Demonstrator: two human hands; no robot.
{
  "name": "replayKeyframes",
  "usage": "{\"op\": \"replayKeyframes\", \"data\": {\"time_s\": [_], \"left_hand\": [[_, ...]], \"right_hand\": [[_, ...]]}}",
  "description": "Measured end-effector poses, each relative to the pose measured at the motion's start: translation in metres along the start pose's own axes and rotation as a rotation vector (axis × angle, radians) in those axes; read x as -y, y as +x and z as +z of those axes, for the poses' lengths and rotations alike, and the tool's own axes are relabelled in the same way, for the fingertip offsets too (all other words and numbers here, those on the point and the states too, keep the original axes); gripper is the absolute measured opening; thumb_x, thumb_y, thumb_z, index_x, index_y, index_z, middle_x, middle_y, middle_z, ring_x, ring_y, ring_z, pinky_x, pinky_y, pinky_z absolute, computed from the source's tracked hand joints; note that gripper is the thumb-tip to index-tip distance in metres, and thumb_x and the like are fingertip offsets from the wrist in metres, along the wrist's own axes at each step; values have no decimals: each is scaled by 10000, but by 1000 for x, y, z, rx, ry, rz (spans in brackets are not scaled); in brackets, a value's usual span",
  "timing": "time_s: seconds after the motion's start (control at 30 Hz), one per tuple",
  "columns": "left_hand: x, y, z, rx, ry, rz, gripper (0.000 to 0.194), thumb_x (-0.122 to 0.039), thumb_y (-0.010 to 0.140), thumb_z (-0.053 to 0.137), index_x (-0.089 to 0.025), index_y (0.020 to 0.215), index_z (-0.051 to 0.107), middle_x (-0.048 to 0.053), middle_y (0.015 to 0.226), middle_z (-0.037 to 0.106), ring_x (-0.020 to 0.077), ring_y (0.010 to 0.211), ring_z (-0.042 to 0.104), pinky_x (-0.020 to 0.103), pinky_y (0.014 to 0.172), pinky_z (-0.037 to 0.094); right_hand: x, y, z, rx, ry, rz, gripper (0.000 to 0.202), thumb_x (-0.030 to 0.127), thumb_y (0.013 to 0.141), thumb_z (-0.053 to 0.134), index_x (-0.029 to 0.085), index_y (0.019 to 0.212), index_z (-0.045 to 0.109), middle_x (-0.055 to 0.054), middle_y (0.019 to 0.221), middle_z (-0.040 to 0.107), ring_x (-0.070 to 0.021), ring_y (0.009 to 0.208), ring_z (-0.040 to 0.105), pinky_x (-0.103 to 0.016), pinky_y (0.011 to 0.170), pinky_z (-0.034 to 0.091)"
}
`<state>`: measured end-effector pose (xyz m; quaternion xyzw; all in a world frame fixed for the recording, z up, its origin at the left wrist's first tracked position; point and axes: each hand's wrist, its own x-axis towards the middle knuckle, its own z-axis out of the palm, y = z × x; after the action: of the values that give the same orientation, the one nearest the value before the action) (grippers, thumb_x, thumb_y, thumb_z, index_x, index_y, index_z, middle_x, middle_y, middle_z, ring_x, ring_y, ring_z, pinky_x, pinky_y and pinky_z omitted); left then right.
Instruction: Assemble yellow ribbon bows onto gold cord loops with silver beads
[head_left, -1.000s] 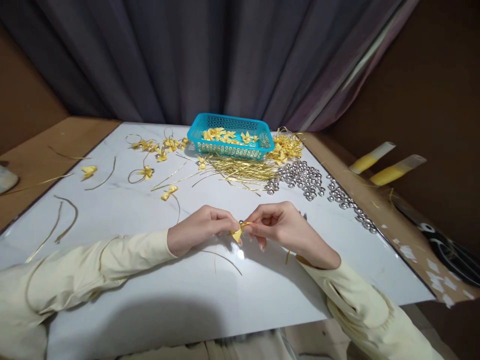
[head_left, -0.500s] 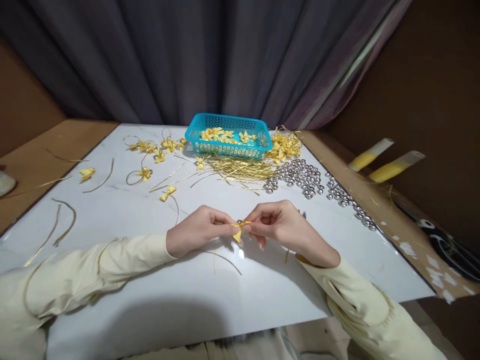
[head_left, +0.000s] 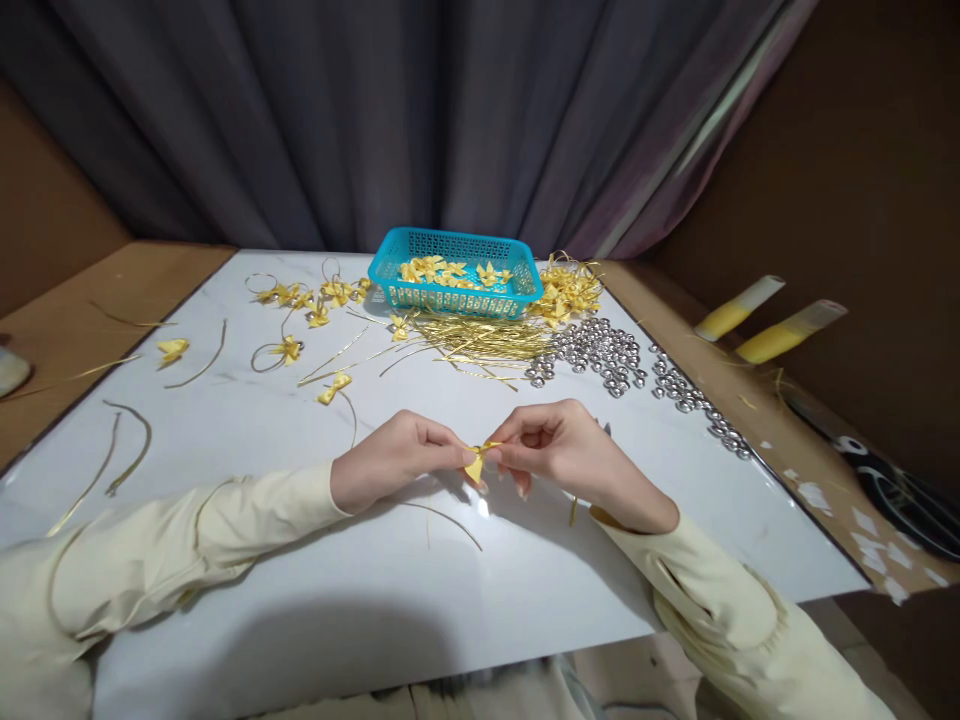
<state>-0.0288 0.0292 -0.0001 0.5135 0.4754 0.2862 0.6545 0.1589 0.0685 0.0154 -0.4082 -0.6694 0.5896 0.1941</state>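
Observation:
Between my two hands, above the middle of the white table, is a small yellow ribbon bow (head_left: 475, 469). My left hand (head_left: 409, 456) pinches its left side between thumb and fingers. From the other side my right hand (head_left: 541, 447) pinches it too, fingertips close to the left ones. Part of the bow is hidden by the fingers. A short gold cord (head_left: 448, 517) lies on the table just below the hands. Behind my left hand rests another yellow bow (head_left: 334, 387) with a thin cord trailing from it.
A blue plastic basket (head_left: 455, 243) with yellow bows stands at the back. Before it lie gold cords (head_left: 487, 341); silver rings (head_left: 598, 350) spread to the right. Yellow bows (head_left: 568, 293) are heaped beside the basket. Two yellow-and-clear tubes (head_left: 791, 332) and black-handled scissors (head_left: 900, 500) lie far right.
The small silver piece seen at the top of the bow half a second ago is now mostly hidden at the fingertips. Both hands hold nearly the same place.

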Motion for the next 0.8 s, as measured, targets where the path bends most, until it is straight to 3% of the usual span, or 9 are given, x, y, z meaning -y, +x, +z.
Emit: {"op": "replayKeyframes", "data": {"time_s": [0.23,0.4,0.5,0.6,0.8], "left_hand": [[2,2,0,-14,-12,36,204,-272,736,625,-90,714,716,88,753,718,168,722,622,267,752,448],[5,3,4,-69,-68,34,195,-234,730,611,-82,672,717,105,754,717,178,744,631,276,780,460],[9,4,6,-58,-76,59,193,-238,730,613,-87,681,721,111,763,717,184,739,636,284,768,470],[11,4,7,-58,-90,68,202,-256,731,615,-90,683,719,114,761,717,189,728,641,292,758,477],[13,5,7,-49,-128,69,193,-253,715,619,-85,673,703,109,739,712,184,720,634,294,766,468]], "right_hand": [[0,1,-2,-33,65,-2,262,360,636,726,112,709,682,-2,503,613,-83,399,538,-208,438,464],[5,-6,-19,-168,84,-92,313,322,680,708,123,922,711,-21,577,669,-131,564,623,-287,650,530],[10,-12,-27,-180,74,-128,274,335,716,680,147,911,722,-23,621,679,-126,547,611,-309,663,527],[13,-17,-28,-185,32,-164,202,326,751,654,152,803,742,-7,522,640,-115,539,593,-306,725,512],[11,-19,-14,-53,83,-27,205,315,673,719,154,798,739,-17,568,670,-81,406,533,-223,466,468]]}}
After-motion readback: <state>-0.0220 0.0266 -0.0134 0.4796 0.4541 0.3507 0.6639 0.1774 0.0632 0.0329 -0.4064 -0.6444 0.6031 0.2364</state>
